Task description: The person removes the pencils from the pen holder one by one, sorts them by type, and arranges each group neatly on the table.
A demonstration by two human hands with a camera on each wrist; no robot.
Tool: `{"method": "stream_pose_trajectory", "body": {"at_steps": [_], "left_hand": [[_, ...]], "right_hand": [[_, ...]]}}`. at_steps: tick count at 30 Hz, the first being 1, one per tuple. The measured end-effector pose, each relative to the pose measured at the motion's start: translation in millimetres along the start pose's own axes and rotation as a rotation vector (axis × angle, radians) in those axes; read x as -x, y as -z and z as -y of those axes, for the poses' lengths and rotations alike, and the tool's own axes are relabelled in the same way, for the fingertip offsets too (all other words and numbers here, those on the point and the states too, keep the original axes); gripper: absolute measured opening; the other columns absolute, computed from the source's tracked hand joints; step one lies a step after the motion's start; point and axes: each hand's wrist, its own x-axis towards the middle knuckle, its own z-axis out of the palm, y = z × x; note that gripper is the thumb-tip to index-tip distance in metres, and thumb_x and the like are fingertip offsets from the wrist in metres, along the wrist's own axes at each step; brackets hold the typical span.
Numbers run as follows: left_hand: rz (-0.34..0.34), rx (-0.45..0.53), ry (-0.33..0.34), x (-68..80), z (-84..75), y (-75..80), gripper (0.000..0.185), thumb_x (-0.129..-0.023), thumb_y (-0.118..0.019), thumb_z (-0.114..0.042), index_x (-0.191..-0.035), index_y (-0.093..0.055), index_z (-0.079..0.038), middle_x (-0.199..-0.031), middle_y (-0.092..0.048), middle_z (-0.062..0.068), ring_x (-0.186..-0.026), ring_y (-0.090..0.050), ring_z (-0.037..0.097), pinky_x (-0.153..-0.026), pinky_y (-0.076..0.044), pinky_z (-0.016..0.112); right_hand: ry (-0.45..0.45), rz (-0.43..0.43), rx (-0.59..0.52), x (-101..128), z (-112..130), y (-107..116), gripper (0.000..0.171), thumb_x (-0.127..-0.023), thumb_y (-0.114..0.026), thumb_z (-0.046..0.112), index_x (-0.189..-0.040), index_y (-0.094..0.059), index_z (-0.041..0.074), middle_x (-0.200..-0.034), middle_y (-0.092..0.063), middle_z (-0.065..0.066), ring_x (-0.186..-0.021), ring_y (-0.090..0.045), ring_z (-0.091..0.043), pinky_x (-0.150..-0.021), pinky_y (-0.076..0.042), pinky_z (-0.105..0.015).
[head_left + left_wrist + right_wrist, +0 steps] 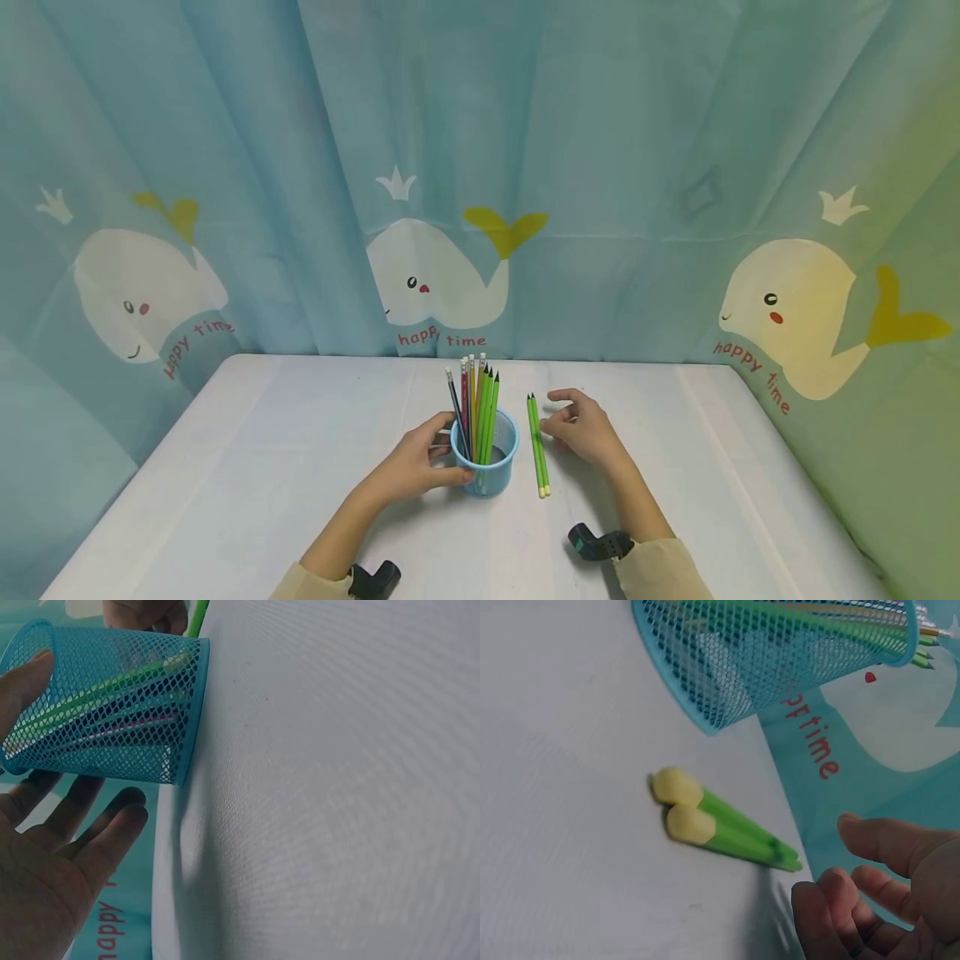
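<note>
A light-blue mesh pencil cup [513, 457] stands upright on the white table. Inside lean several pencils [486, 412], green ones with black tips up and darker, red and yellow ones with white ends up. My left hand [412, 462] holds the cup from its left side, thumb [26, 686] against the mesh and fingers spread about the far side. Two green pencils [537, 446] lie side by side to the right of the cup, their pale yellow ends [682, 802] toward me. Just right of them hovers my right hand [583, 427], fingers relaxed and apart, holding nothing.
A white cloth covers the table [262, 467]. Behind it hangs a blue-green curtain [615, 167] printed with white whales, its lower edge meeting the table's far side. Each wrist wears a black strapped camera [600, 543].
</note>
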Motion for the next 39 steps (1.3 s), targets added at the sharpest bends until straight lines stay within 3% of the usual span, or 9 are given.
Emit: {"method": "stream_pose_trajectory", "body": {"at_steps": [7,15,24,33,39], "left_hand": [[-0.003,-0.007,-0.001,0.9,0.5,-0.1,0.075,-0.08,-0.085,-0.024,-0.142,-0.046,-0.007,-0.14,-0.056,0.016,-0.125,-0.058,0.037,-0.107,-0.048,0.044],[-0.002,-0.007,0.005,1.9,-0.2,-0.9,0.075,-0.079,-0.086,-0.025,-0.141,-0.046,-0.006,-0.138,-0.056,0.016,-0.124,-0.059,0.037,-0.107,-0.048,0.044],[-0.003,0.006,0.001,0.9,0.0,-1.2,0.074,-0.079,-0.085,-0.023,-0.141,-0.047,-0.007,-0.138,-0.056,0.015,-0.125,-0.058,0.037,-0.107,-0.049,0.044],[-0.002,-0.002,0.008,0.5,1.5,-1.0,0.075,-0.08,-0.085,-0.023,-0.142,-0.046,-0.007,-0.141,-0.054,0.016,-0.126,-0.058,0.037,-0.107,-0.049,0.044],[0.003,0.007,-0.002,-0.6,1.8,-0.1,0.075,-0.081,-0.084,-0.024,-0.143,-0.046,-0.008,-0.142,-0.054,0.016,-0.126,-0.057,0.037,-0.108,-0.048,0.043]], "right_hand": [[0.046,0.035,-0.105,4,14,0,0.051,-0.088,-0.075,0.015,-0.135,-0.056,0.007,-0.096,-0.067,-0.012,-0.078,-0.066,-0.021,-0.066,-0.062,-0.034],[0.145,0.116,-0.151,15,31,-7,0.047,-0.093,-0.072,0.025,-0.133,-0.058,0.005,-0.104,-0.066,-0.012,-0.09,-0.065,-0.024,-0.076,-0.062,-0.038],[0.228,0.162,-0.096,23,43,-14,0.042,-0.095,-0.069,0.032,-0.132,-0.062,0.013,-0.111,-0.068,-0.006,-0.097,-0.064,-0.02,-0.081,-0.059,-0.033],[0.301,0.223,-0.063,27,44,-27,0.041,-0.1,-0.061,0.034,-0.135,-0.06,0.013,-0.129,-0.066,-0.007,-0.114,-0.062,-0.025,-0.1,-0.051,-0.054],[0.329,0.194,-0.062,27,46,-33,0.034,-0.099,-0.062,0.033,-0.128,-0.065,0.014,-0.124,-0.068,-0.005,-0.112,-0.063,-0.023,-0.1,-0.051,-0.055]]}}
